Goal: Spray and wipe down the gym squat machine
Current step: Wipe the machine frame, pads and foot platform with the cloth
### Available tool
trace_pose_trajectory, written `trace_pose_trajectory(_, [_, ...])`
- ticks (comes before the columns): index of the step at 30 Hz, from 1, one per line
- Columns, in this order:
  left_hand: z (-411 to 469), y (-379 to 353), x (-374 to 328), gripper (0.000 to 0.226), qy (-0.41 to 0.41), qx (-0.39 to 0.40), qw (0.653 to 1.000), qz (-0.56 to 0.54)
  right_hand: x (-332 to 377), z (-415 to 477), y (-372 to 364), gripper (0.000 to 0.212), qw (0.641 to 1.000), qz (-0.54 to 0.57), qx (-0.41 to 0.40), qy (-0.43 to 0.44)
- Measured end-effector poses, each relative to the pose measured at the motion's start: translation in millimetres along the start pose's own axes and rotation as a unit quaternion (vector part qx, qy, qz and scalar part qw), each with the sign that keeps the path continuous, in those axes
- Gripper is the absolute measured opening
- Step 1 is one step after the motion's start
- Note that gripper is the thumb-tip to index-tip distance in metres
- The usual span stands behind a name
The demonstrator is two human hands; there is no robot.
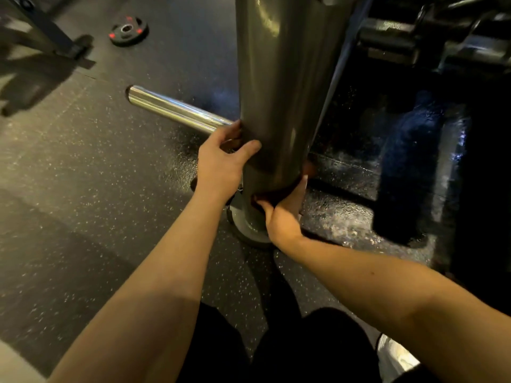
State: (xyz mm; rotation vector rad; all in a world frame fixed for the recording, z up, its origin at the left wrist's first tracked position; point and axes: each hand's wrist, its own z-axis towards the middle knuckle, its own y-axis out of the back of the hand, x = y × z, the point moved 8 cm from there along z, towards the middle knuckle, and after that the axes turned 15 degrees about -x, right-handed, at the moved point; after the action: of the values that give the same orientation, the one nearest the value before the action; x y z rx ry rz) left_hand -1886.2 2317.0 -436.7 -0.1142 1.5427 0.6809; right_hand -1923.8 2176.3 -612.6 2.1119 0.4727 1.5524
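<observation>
A thick grey metal post [279,78] of the squat machine rises from a round foot [249,233] on the speckled rubber floor. My left hand [221,164] grips the post's left side just above the base, thumb across the front. My right hand [282,214] presses a dark cloth [273,194] around the bottom of the post, fingers curled on it. The cloth is mostly hidden in shadow. No spray bottle is in sight.
A chrome weight peg [177,109] sticks out leftward from the post. A black weight plate with red marks [128,30] lies on the floor at the back. Dark machine parts [431,37] and a black platform [359,175] fill the right side. Another frame's foot [69,48] stands upper left.
</observation>
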Motion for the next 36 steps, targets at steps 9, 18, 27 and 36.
trace_pose_trajectory(9, [1, -3, 7, 0.053, 0.013, -0.01, 1.0, -0.015, -60, -16, -67, 0.127, 0.964, 0.075, -0.115, -0.227])
trace_pose_trajectory(18, [6, -4, 11, 0.054, 0.034, 0.021, 0.999, -0.011, -17, 7, -8, 0.128, 0.971, 0.142, -0.149, -0.119])
trace_pose_trajectory(27, [-3, 8, -19, 0.049, 0.075, 0.065, 0.995, -0.001, 101, -28, 160, 0.032, 0.974, 0.155, -0.158, -0.035])
trace_pose_trajectory(36, [-49, 25, -121, 0.043, -0.015, 0.207, 0.977, -0.056, 193, -80, 207, 0.034, 0.925, 0.374, 0.026, -0.07])
